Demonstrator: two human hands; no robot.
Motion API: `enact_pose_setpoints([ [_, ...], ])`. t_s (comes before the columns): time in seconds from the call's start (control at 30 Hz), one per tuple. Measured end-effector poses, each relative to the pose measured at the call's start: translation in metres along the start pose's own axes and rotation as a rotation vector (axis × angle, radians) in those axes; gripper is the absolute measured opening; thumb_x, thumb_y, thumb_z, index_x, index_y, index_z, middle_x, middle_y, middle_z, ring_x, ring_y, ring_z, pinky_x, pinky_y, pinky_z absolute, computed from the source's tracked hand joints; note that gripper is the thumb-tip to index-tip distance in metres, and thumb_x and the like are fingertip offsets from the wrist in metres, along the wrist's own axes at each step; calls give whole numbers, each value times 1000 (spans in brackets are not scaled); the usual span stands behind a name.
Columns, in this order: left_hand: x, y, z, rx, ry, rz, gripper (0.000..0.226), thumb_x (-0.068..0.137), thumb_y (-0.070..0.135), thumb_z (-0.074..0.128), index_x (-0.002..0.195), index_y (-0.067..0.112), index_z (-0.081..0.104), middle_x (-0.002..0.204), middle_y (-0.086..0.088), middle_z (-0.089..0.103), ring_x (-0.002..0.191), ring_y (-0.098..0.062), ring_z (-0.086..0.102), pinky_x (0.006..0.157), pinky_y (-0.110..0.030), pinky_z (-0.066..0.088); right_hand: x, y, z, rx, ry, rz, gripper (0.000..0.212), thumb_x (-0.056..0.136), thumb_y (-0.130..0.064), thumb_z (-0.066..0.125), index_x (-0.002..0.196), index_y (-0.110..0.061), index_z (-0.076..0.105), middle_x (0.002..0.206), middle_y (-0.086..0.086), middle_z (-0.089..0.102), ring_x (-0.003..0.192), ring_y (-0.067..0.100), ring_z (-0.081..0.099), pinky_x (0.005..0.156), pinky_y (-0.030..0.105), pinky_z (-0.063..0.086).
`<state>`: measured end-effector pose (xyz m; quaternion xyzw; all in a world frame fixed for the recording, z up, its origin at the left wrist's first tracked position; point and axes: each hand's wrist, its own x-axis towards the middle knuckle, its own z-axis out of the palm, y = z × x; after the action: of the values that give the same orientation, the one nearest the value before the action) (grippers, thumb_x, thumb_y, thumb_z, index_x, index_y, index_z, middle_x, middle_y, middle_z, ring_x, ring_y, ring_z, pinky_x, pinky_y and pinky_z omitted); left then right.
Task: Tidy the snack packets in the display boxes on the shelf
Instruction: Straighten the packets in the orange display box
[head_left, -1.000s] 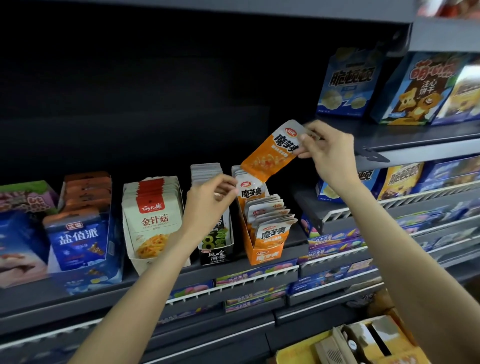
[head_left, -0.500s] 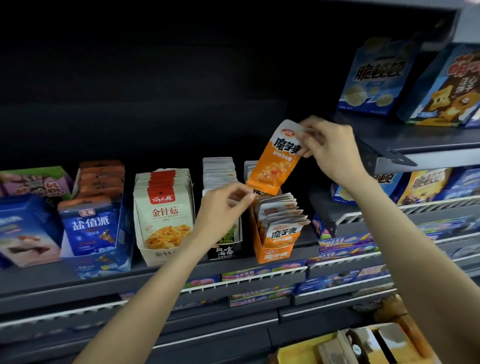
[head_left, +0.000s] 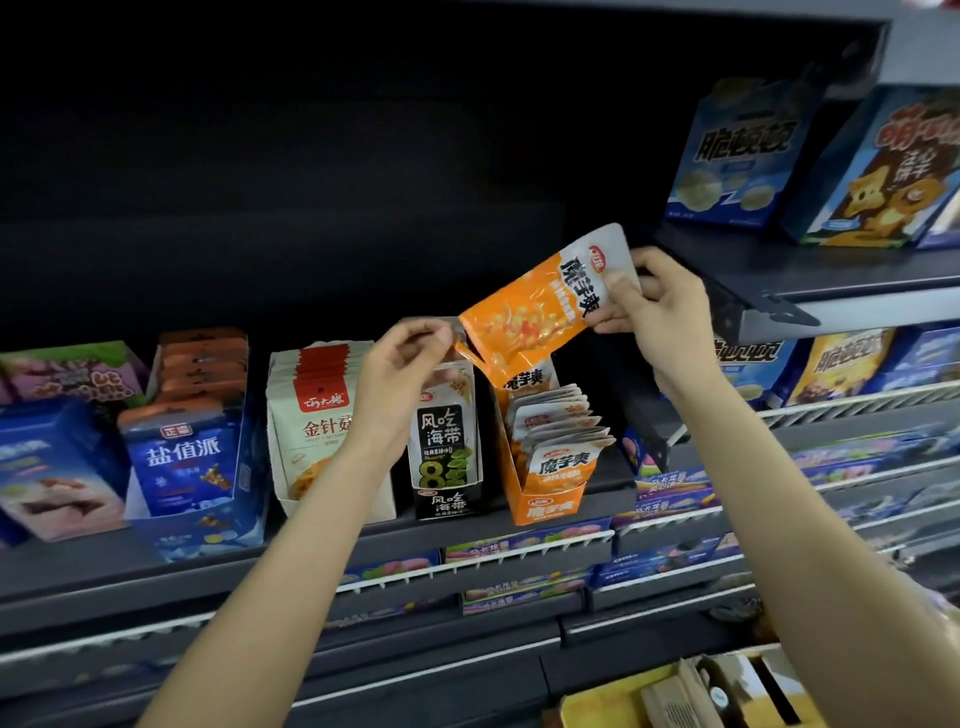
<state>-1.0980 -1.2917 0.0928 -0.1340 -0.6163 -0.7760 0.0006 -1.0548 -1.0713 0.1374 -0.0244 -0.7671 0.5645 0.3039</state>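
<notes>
Left hand (head_left: 400, 374) rose from the seaweed box, now pinching the orange konjac packet (head_left: 540, 306) at 7 o'clock; right hand (head_left: 660, 306) fingers pinch its top. Packet hangs above the orange display box (head_left: 545, 499). Risk: slanted packets below block reinsertion, crumpling it.

The dark shelf (head_left: 130, 569) carries blue, white, black and orange display boxes.

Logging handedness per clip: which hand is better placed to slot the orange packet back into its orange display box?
Probably the right hand. It pinches the orange packet by its top end, almost directly above the orange display box. The left hand only pinches the packet's lower corner, further from the box.
</notes>
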Motion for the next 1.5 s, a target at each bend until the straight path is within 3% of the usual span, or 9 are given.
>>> enact_pose_setpoints([
  [0.3,-6,14,-11,-200,70,16,9,87,10,60,95,14,64,78,7,71,81,-8,68,70,-15,52,-21,0,5,351,21,116,7,100,-15,48,100,-16,54,94,7,68,80,13,71,72,22,55],
  [0.43,-4,24,-12,-324,-7,-108,26,90,26,56,112,13,59,98,-3,72,94,-18,69,75,-23,56,-37,2,3,224,-53,-264,23,90,9,53,95,-14,56,103,6,64,106,20,63,91,31,50],
  [0.53,-6,36,-13,-282,-173,-231,56,79,43,53,127,15,50,109,-9,71,101,-24,68,76,-28,57,-53,8,2,-45,-99,-543,27,81,14,58,92,-10,63,108,2,64,109,14,60,87,22,49],
  [0.77,-16,40,-20,102,-151,95,34,86,7,62,112,29,59,100,4,71,95,-12,68,72,-22,55,-79,34,3,-530,-214,-736,26,86,8,50,96,-3,70,127,4,55,119,17,53,92,14,46],
  [0.87,-29,46,-24,242,-145,285,35,88,4,62,111,30,58,105,6,68,91,-9,68,71,-19,54,-93,24,15,-488,-225,-571,32,88,-8,43,111,-13,65,140,1,43,126,21,47,91,31,50],
  [1.0,-55,64,-33,434,-195,465,40,88,5,62,115,32,54,112,13,62,99,0,64,74,-13,51,-108,-10,50,-276,-159,-386,38,89,-30,64,122,-31,46,124,-6,54,111,2,55,87,15,47],
  [1.2,-111,48,-74,644,367,492,35,89,22,66,121,26,54,97,15,66,88,-2,64,76,-15,49,-149,-13,96,-57,-72,-215,37,87,-12,68,116,-20,48,96,-24,55,88,-12,54,73,0,40],
  [1.33,-185,20,-122,1046,680,472,23,92,31,56,106,15,66,85,13,66,75,-5,62,75,-16,47,-195,5,126,-78,-141,-357,24,89,-14,64,109,-6,52,90,-5,57,79,5,53,69,1,36],
  [1.5,-310,-5,-172,1328,716,-85,35,86,47,45,100,25,69,82,11,70,77,-6,61,64,-18,42,-267,29,158,-182,-544,-629,25,94,-35,46,110,-16,47,80,8,70,60,23,66,44,27,46],
])
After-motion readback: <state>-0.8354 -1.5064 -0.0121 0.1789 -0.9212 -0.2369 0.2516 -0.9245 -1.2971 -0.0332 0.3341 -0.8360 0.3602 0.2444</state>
